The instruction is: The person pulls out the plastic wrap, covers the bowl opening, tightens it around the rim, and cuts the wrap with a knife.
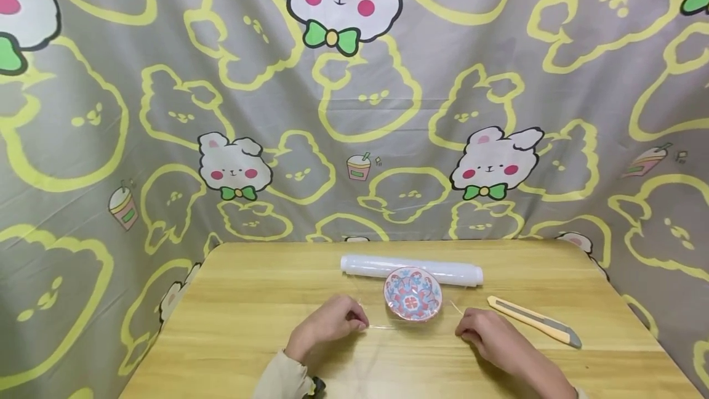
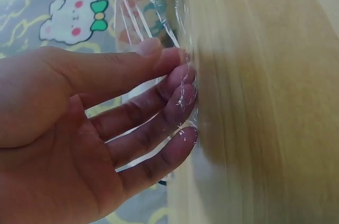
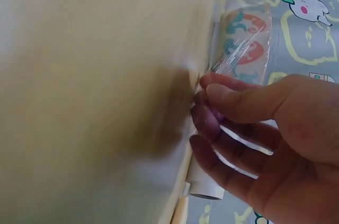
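Note:
A patterned bowl [image 1: 413, 294] in red, blue and white stands on the table between the hands. Clear plastic wrap [image 3: 233, 57] stretches across and around it, with creases running to the fingers on both sides. To the left of the bowl, my left hand [image 1: 335, 319] pinches an edge of the wrap between thumb and index finger, low over the wood. On the other side my right hand [image 1: 490, 334] pinches the wrap the same way. In the left wrist view the film also lies over the other fingertips [image 2: 183, 94].
Behind the bowl lies a white roll of plastic wrap [image 1: 365, 265]. A yellow and grey utility knife [image 1: 534, 322] rests on the wooden table [image 1: 249, 288] right of the right hand. A cartoon-printed grey cloth [image 1: 382, 159] hangs around the table's back and sides.

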{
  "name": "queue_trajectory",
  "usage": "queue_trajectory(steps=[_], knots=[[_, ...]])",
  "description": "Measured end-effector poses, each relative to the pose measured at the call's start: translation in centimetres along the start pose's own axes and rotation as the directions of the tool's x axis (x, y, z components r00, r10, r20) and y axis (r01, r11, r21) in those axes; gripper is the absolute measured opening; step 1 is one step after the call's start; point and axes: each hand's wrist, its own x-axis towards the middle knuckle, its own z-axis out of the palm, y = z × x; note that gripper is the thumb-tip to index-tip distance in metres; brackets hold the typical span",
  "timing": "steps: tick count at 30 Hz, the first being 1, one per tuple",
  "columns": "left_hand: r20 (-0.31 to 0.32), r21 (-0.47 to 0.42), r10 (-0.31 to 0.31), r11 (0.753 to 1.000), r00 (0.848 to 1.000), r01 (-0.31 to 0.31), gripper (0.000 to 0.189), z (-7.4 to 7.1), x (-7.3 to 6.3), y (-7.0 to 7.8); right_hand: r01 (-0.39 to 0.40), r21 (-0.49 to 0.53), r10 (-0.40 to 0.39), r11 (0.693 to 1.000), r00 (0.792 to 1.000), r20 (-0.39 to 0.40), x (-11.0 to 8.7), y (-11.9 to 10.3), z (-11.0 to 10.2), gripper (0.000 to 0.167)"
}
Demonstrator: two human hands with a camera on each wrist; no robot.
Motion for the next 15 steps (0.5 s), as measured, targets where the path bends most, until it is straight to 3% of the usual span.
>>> queue_trajectory(steps=[5, 10, 15], knots=[[0.015, -0.098, -0.056, 0.994, 0.998, 0.057, 0.011, -1.1, 0.0, 0.4, -0.139, 0.057, 0.132, 0.989, 0.985, 0.108, 0.1, -0.1, -0.9, 0.016], [-0.006, -0.13, -0.111, 0.985, 0.994, 0.109, 0.02, -2.0, -0.5, 1.1, -0.163, 0.09, 0.151, 0.982, 0.98, 0.13, 0.5, -0.1, -1.6, 0.019], [-0.032, -0.139, -0.147, 0.98, 0.989, 0.141, 0.028, -1.4, -0.3, 1.6, -0.194, 0.102, 0.183, 0.976, 0.977, 0.112, 1.7, -0.2, -1.5, 0.018]])
